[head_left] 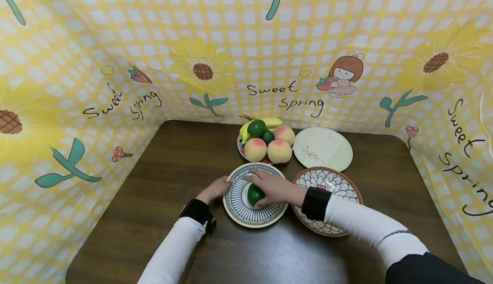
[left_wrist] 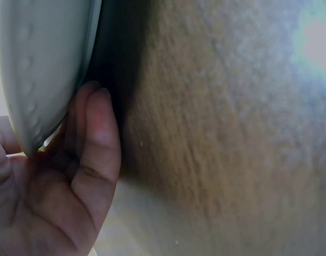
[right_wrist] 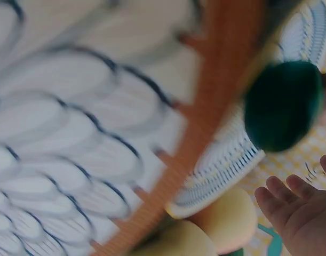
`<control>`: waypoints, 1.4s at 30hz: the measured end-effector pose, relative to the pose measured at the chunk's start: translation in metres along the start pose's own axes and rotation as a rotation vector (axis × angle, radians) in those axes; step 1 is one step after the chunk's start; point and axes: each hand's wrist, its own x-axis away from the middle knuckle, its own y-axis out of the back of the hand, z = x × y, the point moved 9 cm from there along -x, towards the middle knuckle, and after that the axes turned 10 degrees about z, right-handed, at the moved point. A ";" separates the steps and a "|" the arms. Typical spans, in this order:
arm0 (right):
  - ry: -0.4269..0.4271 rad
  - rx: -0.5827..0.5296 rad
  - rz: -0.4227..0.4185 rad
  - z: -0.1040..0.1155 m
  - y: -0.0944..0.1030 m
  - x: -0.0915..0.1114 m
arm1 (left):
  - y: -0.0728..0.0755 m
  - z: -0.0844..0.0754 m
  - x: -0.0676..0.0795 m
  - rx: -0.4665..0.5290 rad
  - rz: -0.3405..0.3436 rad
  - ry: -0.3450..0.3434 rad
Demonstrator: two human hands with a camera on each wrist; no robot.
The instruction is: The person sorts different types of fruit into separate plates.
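Observation:
A round plate (head_left: 236, 207) with dark radiating lines has its left rim between the thumb and fingers of my left hand (head_left: 217, 188). In the left wrist view, the fingers (left_wrist: 101, 133) curl beneath the plate's pale underside (left_wrist: 45, 64). A smooth, dark green oval fruit (head_left: 254, 194) is at the plate's middle. Over it reaches my right hand (head_left: 272, 186), fingers spread. The right wrist view shows the thumb at the green fruit (right_wrist: 283, 106), while the other fingers (right_wrist: 277, 205) stand apart from it, loosely extended.
Behind the lined plate, a fruit plate (head_left: 241, 147) carries peaches (head_left: 279, 151), green fruits (head_left: 256, 128) and bananas (head_left: 273, 122). A pale plate (head_left: 323, 147) lies at the back right. A brown-rimmed petal-patterned plate (head_left: 346, 185) lies under the right forearm. Checked cloth surrounds the wooden table (head_left: 154, 198).

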 end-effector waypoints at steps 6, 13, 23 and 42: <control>0.012 0.038 -0.086 0.003 0.045 -0.011 | 0.004 0.004 0.002 -0.002 -0.044 0.002; -0.055 0.048 -0.235 -0.024 0.096 -0.031 | 0.007 0.006 0.002 -0.040 -0.070 0.020; -0.216 0.048 -0.260 -0.066 0.119 -0.058 | 0.004 0.003 -0.001 -0.028 -0.073 0.015; -0.393 -0.093 -0.189 -0.097 0.107 -0.087 | 0.000 0.007 -0.002 -0.061 -0.050 0.025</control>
